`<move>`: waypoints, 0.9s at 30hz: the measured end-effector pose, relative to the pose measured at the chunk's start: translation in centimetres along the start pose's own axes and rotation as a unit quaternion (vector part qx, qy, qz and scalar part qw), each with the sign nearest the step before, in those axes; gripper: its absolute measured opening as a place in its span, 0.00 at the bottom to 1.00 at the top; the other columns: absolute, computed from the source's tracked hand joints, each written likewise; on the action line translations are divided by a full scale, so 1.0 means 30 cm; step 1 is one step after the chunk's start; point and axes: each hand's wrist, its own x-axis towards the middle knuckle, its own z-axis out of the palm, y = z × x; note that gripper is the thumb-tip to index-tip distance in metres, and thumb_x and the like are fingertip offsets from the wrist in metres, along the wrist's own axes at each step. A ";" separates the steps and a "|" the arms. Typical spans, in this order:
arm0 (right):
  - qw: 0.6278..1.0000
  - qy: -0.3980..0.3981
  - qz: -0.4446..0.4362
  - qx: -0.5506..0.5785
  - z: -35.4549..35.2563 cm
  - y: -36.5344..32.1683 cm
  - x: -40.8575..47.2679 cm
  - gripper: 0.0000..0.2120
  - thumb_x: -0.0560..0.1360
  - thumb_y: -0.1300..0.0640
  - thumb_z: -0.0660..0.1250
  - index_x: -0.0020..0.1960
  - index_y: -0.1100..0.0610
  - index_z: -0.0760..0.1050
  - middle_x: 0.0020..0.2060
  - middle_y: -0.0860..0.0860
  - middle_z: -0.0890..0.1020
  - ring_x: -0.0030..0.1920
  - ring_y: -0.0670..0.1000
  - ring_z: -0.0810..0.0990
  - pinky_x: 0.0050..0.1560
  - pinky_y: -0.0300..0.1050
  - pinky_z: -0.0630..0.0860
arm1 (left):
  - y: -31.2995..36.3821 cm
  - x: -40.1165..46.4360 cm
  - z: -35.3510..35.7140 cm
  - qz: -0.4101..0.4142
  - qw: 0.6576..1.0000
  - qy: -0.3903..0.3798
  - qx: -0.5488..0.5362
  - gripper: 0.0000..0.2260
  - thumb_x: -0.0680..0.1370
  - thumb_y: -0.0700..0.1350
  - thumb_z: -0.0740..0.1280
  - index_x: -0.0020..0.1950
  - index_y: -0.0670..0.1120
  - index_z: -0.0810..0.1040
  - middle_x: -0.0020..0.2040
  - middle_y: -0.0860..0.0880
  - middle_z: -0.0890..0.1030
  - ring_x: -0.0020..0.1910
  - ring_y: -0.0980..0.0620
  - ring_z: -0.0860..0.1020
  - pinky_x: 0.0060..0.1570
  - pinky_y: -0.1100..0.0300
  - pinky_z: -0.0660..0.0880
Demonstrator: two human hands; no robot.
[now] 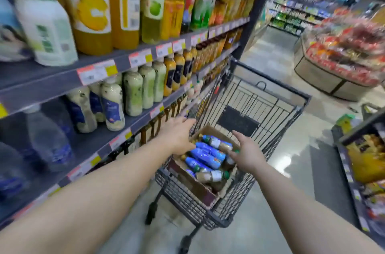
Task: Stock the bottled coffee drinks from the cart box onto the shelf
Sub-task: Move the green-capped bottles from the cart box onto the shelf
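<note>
A cardboard box (200, 188) sits in a dark wire shopping cart (268, 108). Inside it lie several bottled coffee drinks (208, 157) with blue labels and green caps, on their sides. My left hand (177, 135) reaches over the box's left edge, fingers spread, holding nothing. My right hand (246, 152) hovers over the box's right side, fingers apart and empty. The shelf (133, 122) on the left holds rows of similar bottles with blue labels (112, 105).
Tall juice bottles (123, 3) fill the upper shelf, water bottles (48, 139) the lower left. A round display of red packages (343, 60) stands across the aisle at right. Another rack of goods (366, 168) lines the right edge. Shiny floor runs ahead past the cart.
</note>
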 end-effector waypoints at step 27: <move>0.877 -0.439 -0.118 -0.156 0.809 0.627 0.817 0.39 0.69 0.46 0.70 0.75 0.46 0.55 0.67 0.55 0.72 0.68 0.58 0.71 0.67 0.54 0.67 | 0.036 0.649 0.964 -0.277 0.921 -0.219 -0.167 0.35 0.69 0.55 0.73 0.73 0.49 0.68 0.67 0.44 0.75 0.68 0.45 0.72 0.66 0.60 0.66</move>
